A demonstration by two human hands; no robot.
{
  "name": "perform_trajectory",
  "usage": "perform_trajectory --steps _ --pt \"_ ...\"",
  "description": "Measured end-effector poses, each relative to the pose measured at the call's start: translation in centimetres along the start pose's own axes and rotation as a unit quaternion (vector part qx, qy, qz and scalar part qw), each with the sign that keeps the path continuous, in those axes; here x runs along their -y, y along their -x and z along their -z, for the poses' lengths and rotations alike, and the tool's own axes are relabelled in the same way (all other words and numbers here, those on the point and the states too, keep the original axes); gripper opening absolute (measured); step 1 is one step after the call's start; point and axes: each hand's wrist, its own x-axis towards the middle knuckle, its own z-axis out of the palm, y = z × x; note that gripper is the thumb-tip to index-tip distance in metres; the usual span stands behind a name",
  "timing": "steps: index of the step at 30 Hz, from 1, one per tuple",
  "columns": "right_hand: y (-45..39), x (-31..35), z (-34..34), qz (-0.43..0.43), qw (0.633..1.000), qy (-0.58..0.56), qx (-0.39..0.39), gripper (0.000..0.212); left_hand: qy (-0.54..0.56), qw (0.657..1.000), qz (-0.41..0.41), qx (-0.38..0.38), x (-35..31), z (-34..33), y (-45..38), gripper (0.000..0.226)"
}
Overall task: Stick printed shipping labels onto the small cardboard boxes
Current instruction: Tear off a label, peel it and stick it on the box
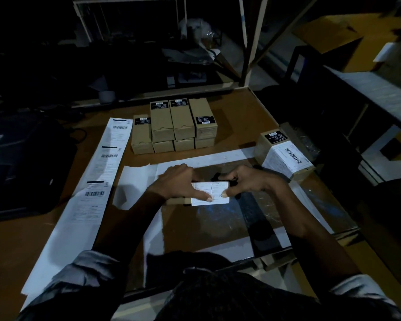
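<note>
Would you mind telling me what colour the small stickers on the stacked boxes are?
Black with pale print, on plain brown cardboard boxes; the head view shows them.

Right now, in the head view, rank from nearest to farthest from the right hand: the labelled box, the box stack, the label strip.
From the right hand:
1. Labelled box, just right of it.
2. Box stack, behind and to the left.
3. Label strip, far left, beyond the left hand.

Box [175, 201] under the hands: mostly covered by label [214, 193], left hand [176, 181] and right hand [245, 181]; only a brown sliver shows. Label print too small to read. Label strip [95, 181] runs off bottom-left edge. Background shelving [148, 54] too dark to resolve
</note>
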Motion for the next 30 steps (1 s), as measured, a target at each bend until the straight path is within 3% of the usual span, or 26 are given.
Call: perform_trajectory --steps 2,5,13,16,22,25,30 --pt "0.1 -0.2 -0.1 -0.003 0.998 -0.053 -0.04 0.049 -0.03 0.998 0.016 -0.044 -0.1 0.4 0.3 0.08" --pt "0.5 -0.1 -0.8 0.021 0.991 -0.083 -0.106 0.056 -0.028 0.994 0.032 -0.097 0.2 0.0 1.0 0.086" --pt "1.3 0.6 -3.5 0.047 0.97 -0.008 -0.238 0.055 0.099 0.992 0.021 -0.076 1.0 -2.5 3.4 0.095" --pt "1.2 1.8 -6.3 0.042 0.948 0.008 -0.316 0.043 0.114 0.987 0.038 -0.104 0.3 -2.7 3.4 0.094" --pt "0.1 1.8 -9.7 -0.006 0.929 -0.001 -0.371 0.054 0.167 0.972 0.062 -0.151 0.4 -4.1 3.1 0.082" --pt "0.3 1.2 -9.9 0.019 0.929 0.004 -0.369 0.065 0.169 0.973 0.071 -0.142 0.2 -4.0 3.0 0.075" --pt "0.9 -1.2 -8.1 0.07 0.941 -0.02 -0.33 0.058 0.156 0.98 0.06 -0.111 0.8 -3.9 3.1 0.082"
